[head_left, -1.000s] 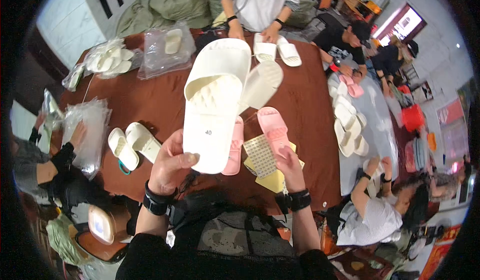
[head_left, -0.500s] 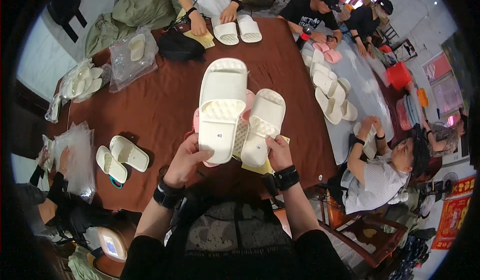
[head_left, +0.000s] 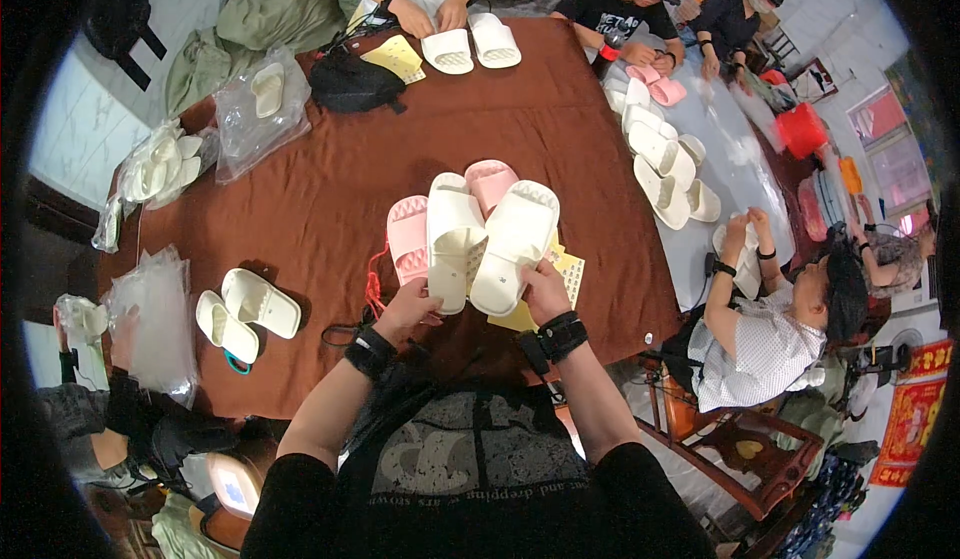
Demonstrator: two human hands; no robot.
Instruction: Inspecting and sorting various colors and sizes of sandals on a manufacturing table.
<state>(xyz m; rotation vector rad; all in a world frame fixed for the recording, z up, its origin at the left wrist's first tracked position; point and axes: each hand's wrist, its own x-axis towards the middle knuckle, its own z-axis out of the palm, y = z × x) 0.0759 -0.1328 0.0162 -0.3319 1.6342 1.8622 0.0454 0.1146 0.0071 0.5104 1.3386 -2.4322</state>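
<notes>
My left hand (head_left: 408,309) grips a white slipper (head_left: 452,234) by its heel end, thumb on the footbed. By the heel end too, my right hand (head_left: 546,294) holds a second white slipper (head_left: 522,221), which leans to the right. The two slippers are side by side with their toes pointing away from me. Partly hidden behind them are a pink slipper (head_left: 406,231) on the left and another pink slipper (head_left: 490,181) between their toes. Yellow sticker sheets (head_left: 570,271) lie under and beside my right hand. Near my left hand a red cord (head_left: 374,284) rests on the brown cloth.
On the brown-covered table (head_left: 330,179) lie a white slipper pair (head_left: 262,304), clear plastic bags (head_left: 150,309), a bagged slipper stack (head_left: 165,164) and a black pouch (head_left: 355,81). Across it, a person handles white slippers (head_left: 447,51). More slippers (head_left: 660,159) cover the right table, where others work.
The left white slipper has come down, away from the camera, and turned. The right one has risen and tilted right. More of the pink slippers shows behind them.
</notes>
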